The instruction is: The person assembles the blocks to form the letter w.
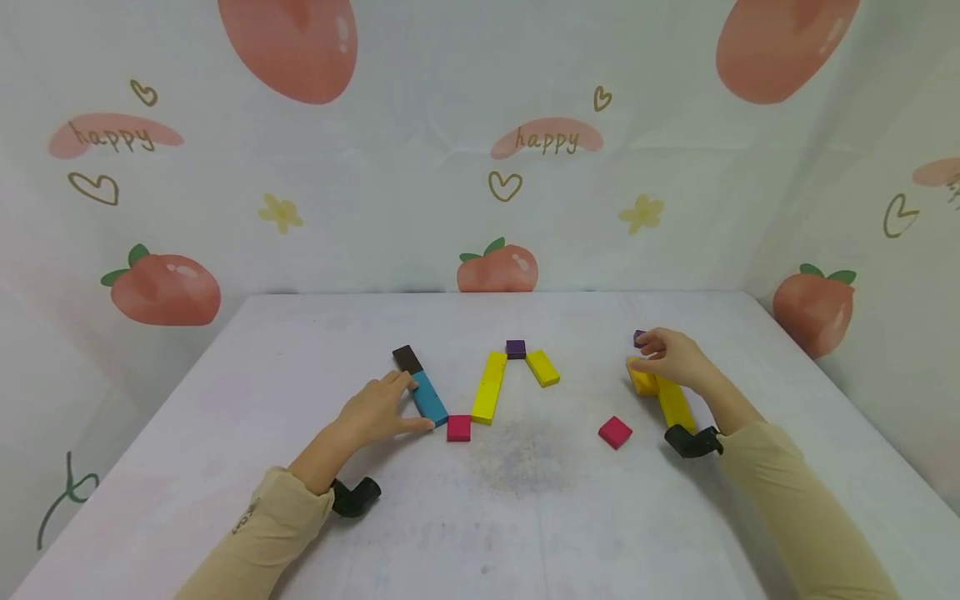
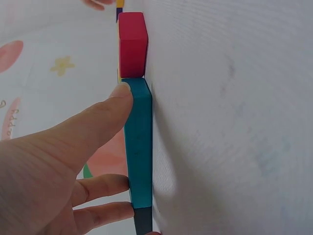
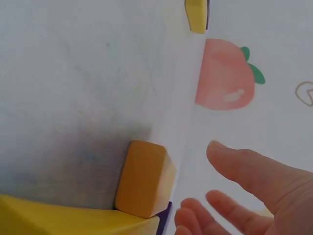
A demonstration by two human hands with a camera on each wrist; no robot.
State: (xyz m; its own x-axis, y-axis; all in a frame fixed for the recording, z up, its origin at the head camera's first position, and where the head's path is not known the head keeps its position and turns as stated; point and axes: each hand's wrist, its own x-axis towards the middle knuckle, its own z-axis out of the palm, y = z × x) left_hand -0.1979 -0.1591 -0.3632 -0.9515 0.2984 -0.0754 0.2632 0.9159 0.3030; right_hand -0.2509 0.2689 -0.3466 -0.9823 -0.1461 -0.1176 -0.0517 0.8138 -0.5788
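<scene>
My left hand (image 1: 378, 410) rests along a blue block (image 1: 429, 398), its thumb at the near end and its other fingertips against the side farther up. A black block (image 1: 407, 358) continues from the blue one's far end, and a red block (image 1: 459, 428) meets its near corner. My right hand (image 1: 672, 358) hovers over an orange block (image 3: 142, 178) with loosely bent fingers and a gap under the thumb. Just beyond its fingertips is a small purple block (image 1: 639, 337), partly hidden. A long yellow block (image 1: 675, 406) lies beside the orange one, below the right wrist.
Joined yellow blocks (image 1: 489, 387) slant from the red block up to a second purple block (image 1: 516, 349). Another yellow block (image 1: 542, 367) angles down from there. A loose red block (image 1: 615, 432) lies right of centre. Patterned cloth (image 1: 405, 208) hangs behind the white table (image 1: 525, 517).
</scene>
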